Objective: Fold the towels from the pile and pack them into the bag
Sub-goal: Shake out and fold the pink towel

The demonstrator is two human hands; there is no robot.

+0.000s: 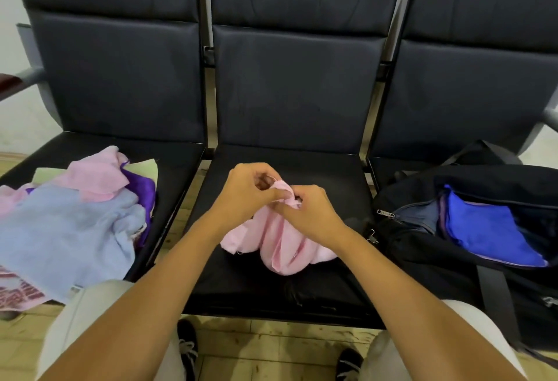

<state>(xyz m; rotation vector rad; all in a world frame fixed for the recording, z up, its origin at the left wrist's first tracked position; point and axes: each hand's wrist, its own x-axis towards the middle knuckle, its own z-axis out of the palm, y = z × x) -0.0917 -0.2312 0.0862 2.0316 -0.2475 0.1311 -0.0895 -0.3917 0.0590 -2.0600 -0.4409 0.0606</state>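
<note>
A pink towel point(279, 242) hangs bunched over the middle seat point(332, 175), its lower folds resting on the cushion. My left hand point(246, 192) and my right hand point(311, 214) are close together and both pinch its top edge. A pile of towels point(69, 214) lies on the left seat: a light blue one on top, pink ones, a purple one and a pale cream one. A black bag point(437, 248) sits open on the right seat with a folded blue towel point(486, 229) inside.
Three dark padded seats stand in a row with metal posts between them. A patterned pink cloth point(18, 293) hangs at the left seat's front edge. My knees and shoes point(187, 347) are just before the seats on a tiled floor.
</note>
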